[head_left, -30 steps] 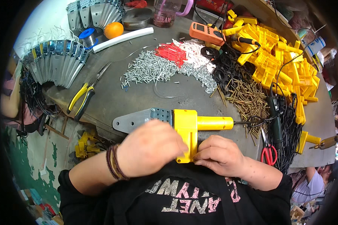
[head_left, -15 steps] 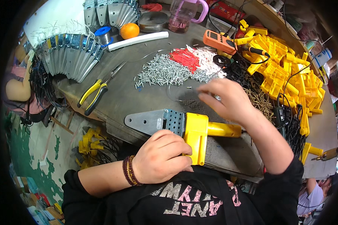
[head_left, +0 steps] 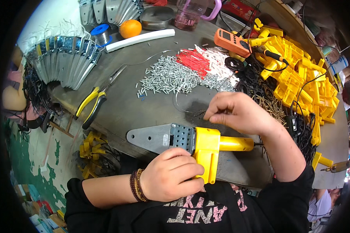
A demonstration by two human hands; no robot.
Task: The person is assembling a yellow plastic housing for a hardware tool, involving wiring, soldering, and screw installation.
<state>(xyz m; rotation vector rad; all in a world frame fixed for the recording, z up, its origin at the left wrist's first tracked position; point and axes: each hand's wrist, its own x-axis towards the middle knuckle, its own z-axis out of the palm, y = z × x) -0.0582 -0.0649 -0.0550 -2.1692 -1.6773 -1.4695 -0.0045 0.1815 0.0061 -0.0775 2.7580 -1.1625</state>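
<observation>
A pipe welding iron (head_left: pixel 206 145) lies across the near part of the bench, with a flat grey pointed plate (head_left: pixel 149 138), a perforated metal guard, a yellow housing and a yellow handle (head_left: pixel 236 144) pointing right. My left hand (head_left: pixel 173 174) is closed round the near end of its yellow housing, knuckles up. Just beyond the handle hovers my right hand (head_left: pixel 237 112), its thumb and fingertips pinched together. Whatever may be between those fingertips is too small to make out. Beyond this hand lies a heap of silver screws (head_left: pixel 169 75), with red sleeves (head_left: pixel 193 63) and white sleeves (head_left: pixel 217 64) behind.
Yellow-and-black pliers (head_left: pixel 99 95) lie at left, near fanned grey plates (head_left: pixel 64 62). An orange (head_left: pixel 130 28), a solder spool (head_left: pixel 101 35) and a white strip (head_left: pixel 140 40) sit farther back. Yellow housings (head_left: pixel 295 73), an orange meter (head_left: pixel 232 42) and long brass-coloured screws (head_left: pixel 271 106) occupy the right.
My right hand has come nearer to me, and its blurred fingers are now drawn into a pinch. My left hand keeps its grip on the iron. The whole view has shifted slightly.
</observation>
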